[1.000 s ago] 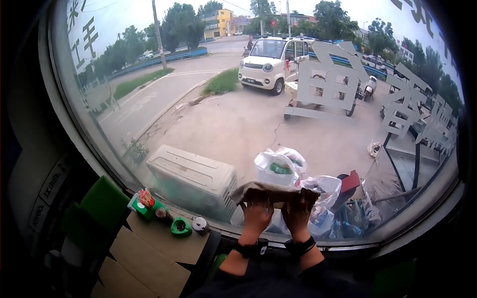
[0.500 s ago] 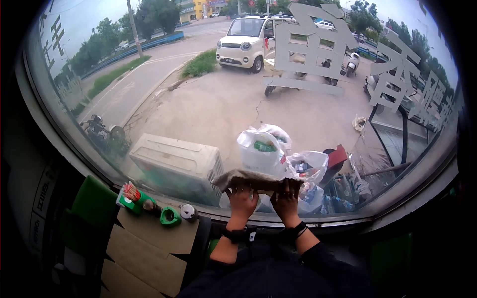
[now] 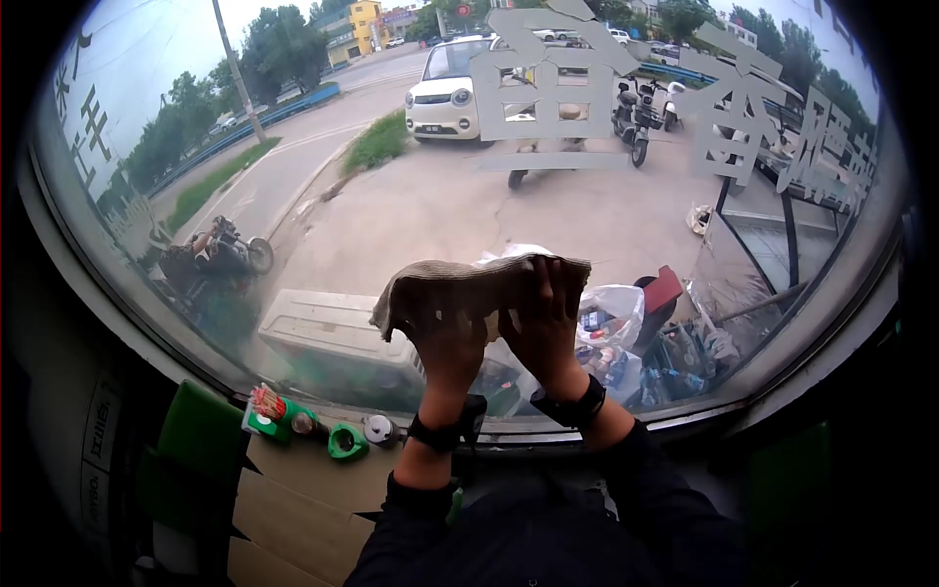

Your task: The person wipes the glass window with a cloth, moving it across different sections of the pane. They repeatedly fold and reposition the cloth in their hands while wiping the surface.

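A grey-brown cloth (image 3: 455, 284) is spread between my two hands in front of the window glass (image 3: 391, 230). My left hand (image 3: 445, 342) grips its lower left part, with the fingertips mostly hidden by the fabric. On the right side, my right hand (image 3: 540, 318) is closed on the cloth, its fingers lying over the fabric. The cloth's left corner droops below its upper edge. Whether the cloth presses flat on the glass is hard to tell. Dark bands circle both wrists.
Below left, a table (image 3: 293, 514) bears a green toothpick holder (image 3: 269, 406), a green ashtray (image 3: 347, 442) and a lidded pot (image 3: 380, 430). A green chair (image 3: 201, 430) stands beside it. Outside are a white box-shaped unit (image 3: 337, 333), bagged bottles (image 3: 611, 323) and a parked car (image 3: 445, 103).
Both hands have moved up and slightly left with the cloth, which now shows more of its surface. The head view has shifted a little.
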`<state>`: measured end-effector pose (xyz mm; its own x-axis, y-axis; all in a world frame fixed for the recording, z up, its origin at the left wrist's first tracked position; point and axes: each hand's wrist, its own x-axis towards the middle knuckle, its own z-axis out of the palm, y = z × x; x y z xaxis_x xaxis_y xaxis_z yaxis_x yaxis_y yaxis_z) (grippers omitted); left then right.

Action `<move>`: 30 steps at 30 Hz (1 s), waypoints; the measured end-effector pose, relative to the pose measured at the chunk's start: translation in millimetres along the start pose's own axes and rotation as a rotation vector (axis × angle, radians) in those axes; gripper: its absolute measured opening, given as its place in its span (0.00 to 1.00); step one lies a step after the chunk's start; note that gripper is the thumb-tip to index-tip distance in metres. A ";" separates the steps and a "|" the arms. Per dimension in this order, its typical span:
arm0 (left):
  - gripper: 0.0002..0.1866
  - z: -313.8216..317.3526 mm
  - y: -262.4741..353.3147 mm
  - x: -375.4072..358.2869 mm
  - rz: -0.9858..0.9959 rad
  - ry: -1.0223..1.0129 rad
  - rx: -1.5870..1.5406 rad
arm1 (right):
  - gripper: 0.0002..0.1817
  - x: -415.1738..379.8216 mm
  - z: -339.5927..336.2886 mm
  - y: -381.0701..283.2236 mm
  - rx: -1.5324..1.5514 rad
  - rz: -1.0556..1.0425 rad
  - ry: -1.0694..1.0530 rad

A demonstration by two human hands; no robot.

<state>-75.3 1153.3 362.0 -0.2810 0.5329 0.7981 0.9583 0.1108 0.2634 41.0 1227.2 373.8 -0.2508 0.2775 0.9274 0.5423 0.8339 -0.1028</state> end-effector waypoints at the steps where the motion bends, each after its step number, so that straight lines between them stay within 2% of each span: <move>1: 0.28 1.4 3.2 0.0 0.016 0.024 0.048 | 0.27 -4.8 1.0 -1.0 0.017 0.016 -0.013; 3: 0.25 13.0 8.7 -23.8 -0.032 -0.160 0.124 | 0.24 -24.9 2.2 -2.8 0.023 0.054 -0.060; 5: 0.24 37.0 8.2 -56.3 -0.059 -0.195 0.135 | 0.23 -59.2 12.3 -0.8 -0.037 0.030 -0.054; 6: 0.24 38.1 9.7 -56.0 -0.055 -0.185 0.132 | 0.23 -66.1 16.4 -0.5 -0.040 0.024 -0.045; 8: 0.22 36.7 14.7 -53.5 -0.067 -0.168 -0.081 | 0.23 -72.1 20.4 1.2 -0.118 -0.002 -0.120; 11: 0.21 14.1 27.0 -23.8 -0.049 -0.111 -0.044 | 0.23 -25.7 3.3 -10.0 -0.084 -0.025 -0.089; 12: 0.21 14.1 23.6 -17.4 -0.066 -0.136 -0.144 | 0.24 -15.5 0.8 -11.5 -0.116 -0.026 -0.086; 15: 0.22 14.8 26.7 -13.3 -0.015 -0.070 -0.008 | 0.21 -6.3 -6.0 -14.6 -0.178 -0.024 -0.036; 17: 0.23 30.1 25.6 -26.0 -0.046 -0.041 -0.048 | 0.19 -29.3 1.0 -7.1 -0.234 -0.032 -0.055; 19: 0.24 36.8 26.5 -41.8 -0.058 -0.192 -0.064 | 0.25 -57.8 8.3 4.2 -0.369 -0.031 -0.088; 21: 0.26 35.1 30.3 -38.8 -0.059 -0.182 -0.026 | 0.25 -56.4 6.5 7.8 -0.380 -0.065 -0.119; 24: 0.26 31.2 35.7 -23.5 0.003 0.011 -0.047 | 0.24 -31.4 -1.6 0.0 -0.396 -0.039 -0.120; 27: 0.27 25.2 43.2 -19.1 -0.052 -0.019 -0.065 | 0.24 -28.9 -4.1 -0.4 -0.428 -0.012 -0.165; 30: 0.31 40.0 39.7 -41.3 -0.072 -0.082 -0.042 | 0.25 -59.3 -2.4 5.9 -0.408 -0.024 -0.158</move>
<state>-23.6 1169.3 317.8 -0.3425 0.5919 0.7296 0.9321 0.1168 0.3428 61.0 1214.6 319.0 -0.3699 0.3561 0.8582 0.7992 0.5929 0.0985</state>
